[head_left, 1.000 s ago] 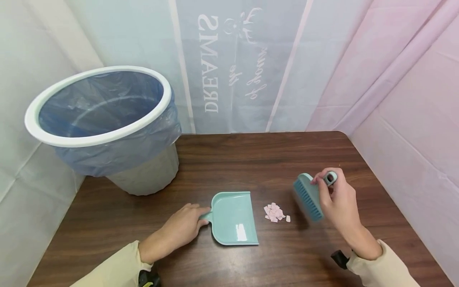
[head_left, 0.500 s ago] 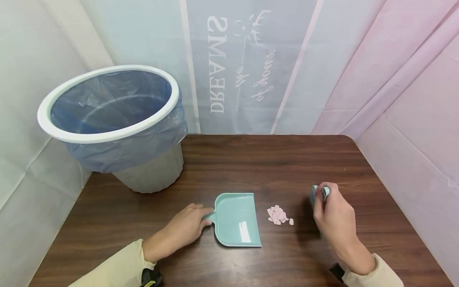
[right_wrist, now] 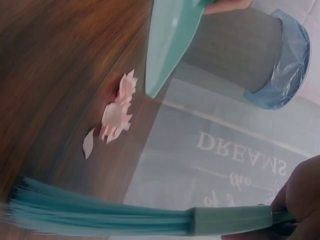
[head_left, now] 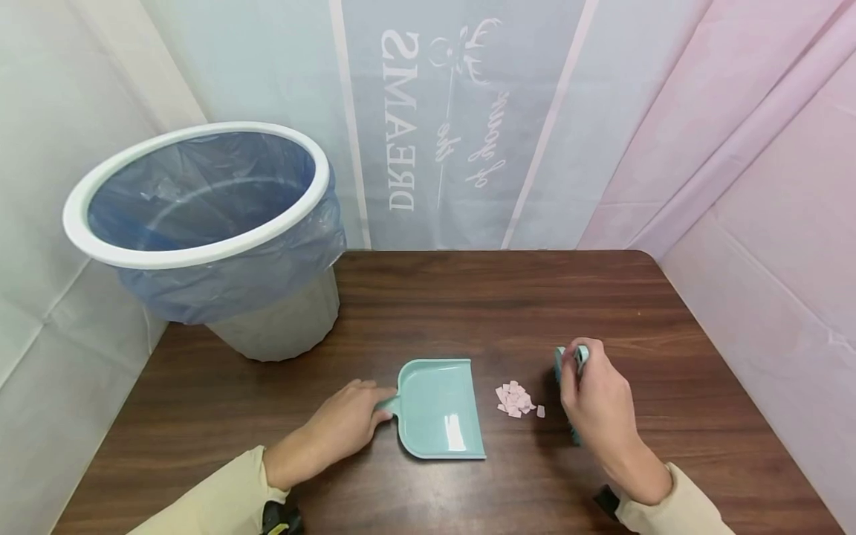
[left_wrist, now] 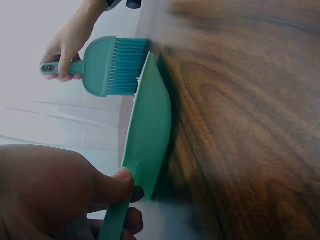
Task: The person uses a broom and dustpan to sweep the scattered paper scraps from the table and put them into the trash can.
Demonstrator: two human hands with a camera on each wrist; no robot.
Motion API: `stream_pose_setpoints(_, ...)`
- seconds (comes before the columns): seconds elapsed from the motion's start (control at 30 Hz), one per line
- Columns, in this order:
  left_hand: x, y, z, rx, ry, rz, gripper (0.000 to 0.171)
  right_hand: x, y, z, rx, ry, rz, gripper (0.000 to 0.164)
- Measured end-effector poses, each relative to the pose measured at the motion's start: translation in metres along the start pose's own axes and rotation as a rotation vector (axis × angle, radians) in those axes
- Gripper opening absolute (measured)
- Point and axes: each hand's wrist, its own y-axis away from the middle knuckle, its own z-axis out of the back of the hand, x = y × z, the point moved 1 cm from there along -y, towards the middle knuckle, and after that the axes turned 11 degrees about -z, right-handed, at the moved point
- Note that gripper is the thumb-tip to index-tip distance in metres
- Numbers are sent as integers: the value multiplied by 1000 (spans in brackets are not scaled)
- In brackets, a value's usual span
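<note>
My left hand [head_left: 346, 420] pinches the short handle of a mint-green dustpan [head_left: 438, 409] that lies on the table with its open edge facing right. In the left wrist view, the thumb presses on top of the dustpan handle [left_wrist: 117, 212]. A small pile of pale pink paper scraps [head_left: 513, 399] lies just right of the dustpan's edge, one scrap slightly apart. On the far side of the pile my right hand [head_left: 602, 397] grips a teal hand brush [left_wrist: 112, 66] by its handle. Its bristles [right_wrist: 90, 212] point down toward the tabletop, apart from the scraps.
A grey waste bin [head_left: 284, 323] lined with a blue bag [head_left: 267, 279] stands at the back left, its white rim high above the brown wooden table [head_left: 468, 312]. Fabric curtains [head_left: 455, 148] close off the back and both sides.
The right hand has lowered the brush toward the table, turned it upright, and moved left toward the scraps. The left hand, dustpan and scraps stay in place; the head view shifted slightly.
</note>
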Motion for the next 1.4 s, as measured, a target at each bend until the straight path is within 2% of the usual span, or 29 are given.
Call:
stream_pose_setpoints(0.2,-4,-4,2,31,-37,50,32,12,-2,-8,23,-46,-3,16)
stream_pose_setpoints(0.43,-11,-10,8,48,-80,60,30,24,-1,-15,43,-96,33,13)
stream_pose_setpoints(0.77,-16,-13,13,73,-81,83,31,45,0,-25,96,-166,61,24)
stream_pose_setpoints(1.03,-15,-13,10,74,-80,85,32,64,4,-35,155,-303,65,23)
stream_pose_setpoints(1.3,-15,-12,10,67,-67,80,32,71,9,-37,166,-394,70,22)
stream_pose_setpoints(1.4,-14,-11,10,63,-67,88,31,73,11,-37,164,-465,66,21)
